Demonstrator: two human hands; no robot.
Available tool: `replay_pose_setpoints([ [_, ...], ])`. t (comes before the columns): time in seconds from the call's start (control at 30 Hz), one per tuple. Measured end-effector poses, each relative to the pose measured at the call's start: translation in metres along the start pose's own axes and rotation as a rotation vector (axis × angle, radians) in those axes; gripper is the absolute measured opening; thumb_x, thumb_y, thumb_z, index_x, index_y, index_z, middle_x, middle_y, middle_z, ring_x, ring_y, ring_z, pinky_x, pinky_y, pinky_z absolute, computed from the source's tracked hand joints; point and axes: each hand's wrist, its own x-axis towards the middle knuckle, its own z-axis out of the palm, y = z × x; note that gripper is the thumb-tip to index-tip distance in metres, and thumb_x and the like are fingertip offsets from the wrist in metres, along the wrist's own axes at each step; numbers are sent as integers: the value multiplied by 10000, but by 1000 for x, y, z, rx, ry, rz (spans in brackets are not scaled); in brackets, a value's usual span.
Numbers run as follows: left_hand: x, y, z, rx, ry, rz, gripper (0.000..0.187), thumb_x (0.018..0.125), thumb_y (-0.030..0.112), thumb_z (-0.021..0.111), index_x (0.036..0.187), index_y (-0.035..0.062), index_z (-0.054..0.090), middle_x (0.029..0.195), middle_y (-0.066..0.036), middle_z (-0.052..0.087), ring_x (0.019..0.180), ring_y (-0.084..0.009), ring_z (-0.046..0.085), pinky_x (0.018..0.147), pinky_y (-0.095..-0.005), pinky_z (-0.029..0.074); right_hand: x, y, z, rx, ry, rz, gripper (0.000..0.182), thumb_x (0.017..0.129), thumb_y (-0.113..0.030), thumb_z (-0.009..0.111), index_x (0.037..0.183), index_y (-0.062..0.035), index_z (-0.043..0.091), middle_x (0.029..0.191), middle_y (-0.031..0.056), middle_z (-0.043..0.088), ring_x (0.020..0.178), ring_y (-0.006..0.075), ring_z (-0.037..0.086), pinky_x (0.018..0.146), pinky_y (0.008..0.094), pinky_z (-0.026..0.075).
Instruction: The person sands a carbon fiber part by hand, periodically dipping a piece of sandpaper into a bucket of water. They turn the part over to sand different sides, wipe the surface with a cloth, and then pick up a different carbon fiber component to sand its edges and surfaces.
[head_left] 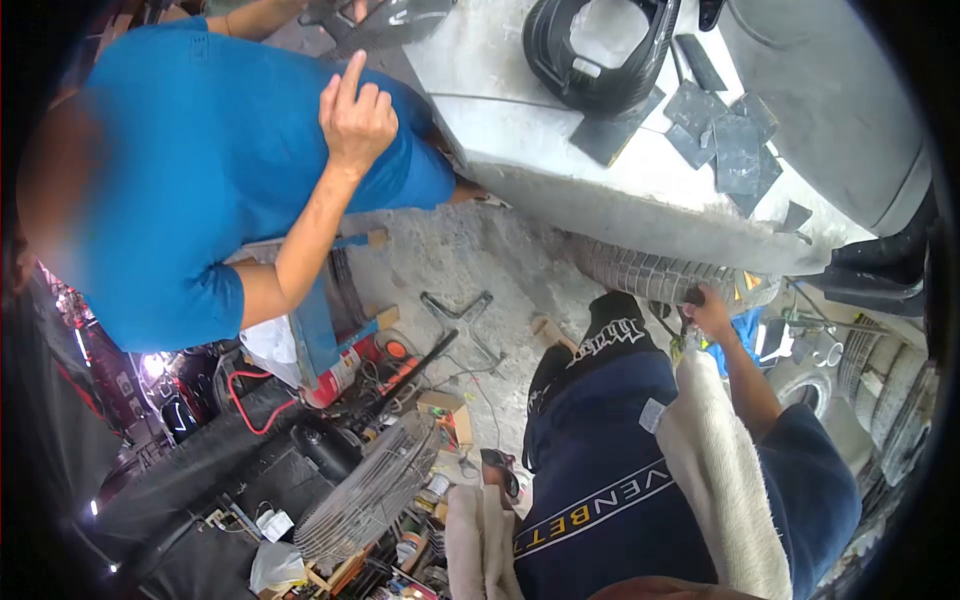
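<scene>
Neither of my hands shows in the head view. A person in a blue shirt [190, 170] stands at left with one hand [355, 115] resting behind their back, index finger raised. A second person in a navy shirt [610, 480], with a white towel [730, 480] over the shoulder, crouches below me. That person's hand [708, 312] reaches to the tyre [660, 272] under the grey car body [560, 150]. Several dark sandpaper pieces [735, 145] and a black ring-shaped part [595, 50] lie on the car body.
A floor fan [370, 490], a red extinguisher [335, 375], a cross wrench [465, 320] and cluttered tools and boxes cover the concrete floor at lower left. More tyres [860, 390] are stacked at right.
</scene>
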Motion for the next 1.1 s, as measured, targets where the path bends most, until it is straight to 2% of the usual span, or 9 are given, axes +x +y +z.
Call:
replay_pose_setpoints([
  [0.17, -7, -3, 9, -8, 44, 12, 173, 728, 97, 612, 589, 99, 509, 732, -56, 527, 1271, -263, 534, 869, -414, 442, -9, -24, -7, -58, -56, -1, 578, 805, -93, 711, 1297, 82, 463, 779, 130, 655, 522, 177, 617, 486, 320, 496],
  [0.3, -4, 3, -8, -74, 36, -112, 178, 791, 137, 555, 622, 95, 518, 733, -60, 537, 1162, -250, 533, 884, -415, 429, -14, -28, -7, -128, -9, -20, 638, 797, -113, 734, 1335, 79, 450, 823, 164, 659, 541, 191, 638, 501, 329, 509],
  [0.4, -35, 56, -67, -386, 135, -450, 205, 839, 167, 513, 648, 92, 524, 734, -63, 545, 1080, -241, 532, 895, -416, 419, -20, -14, -6, -190, 71, -59, 660, 790, -131, 757, 1336, 83, 454, 871, 184, 654, 547, 191, 632, 524, 329, 534],
  [0.5, -126, 187, -179, -932, 257, -921, 246, 886, 197, 471, 673, 90, 531, 735, -66, 553, 998, -232, 531, 906, -417, 409, -36, -6, 1, -67, 20, -43, 658, 789, -130, 757, 1335, 85, 460, 873, 173, 656, 545, 180, 621, 514, 321, 536],
  [0.57, -205, 281, -234, -1453, 260, -1262, 277, 918, 217, 442, 690, 88, 536, 735, -68, 558, 943, -225, 531, 914, -417, 402, -50, -8, 9, -131, 150, -180, 373, 794, -120, 738, 1068, 47, 549, 738, 108, 633, 521, 166, 607, 487, 325, 495],
  [0.63, -261, 347, -258, -1918, 331, -1410, 312, 949, 237, 414, 707, 86, 540, 736, -70, 563, 888, -219, 531, 921, -418, 396, -82, -24, 24, -49, 184, -217, 198, 818, -119, 718, 893, 11, 588, 631, 36, 588, 505, 133, 577, 460, 313, 449],
  [0.8, -266, 355, -230, -2539, 568, -1091, 404, 1028, 286, 344, 750, 81, 551, 737, -75, 575, 751, -203, 529, 940, -419, 379, -198, -114, 86, 135, 249, -398, 169, 844, -138, 713, 873, -24, 592, 614, 6, 556, 498, 96, 529, 468, 284, 425],
  [0.93, -210, 327, -232, -2729, 756, -815, 417, 1049, 259, 298, 784, 69, 559, 718, -63, 568, 714, -192, 527, 1006, -417, 318, -284, -149, 150, 475, 128, -506, 139, 860, -90, 711, 882, -50, 579, 679, 3, 589, 539, 83, 545, 488, 245, 435],
  [1.1, -191, 355, -269, -2975, 861, -654, 369, 1044, 203, 283, 832, 69, 553, 701, -43, 524, 739, -159, 523, 1064, -402, 254, -366, -146, 193, 481, 70, -610, 185, 858, -131, 746, 884, -50, 581, 689, -16, 569, 571, 63, 542, 500, 247, 442],
])
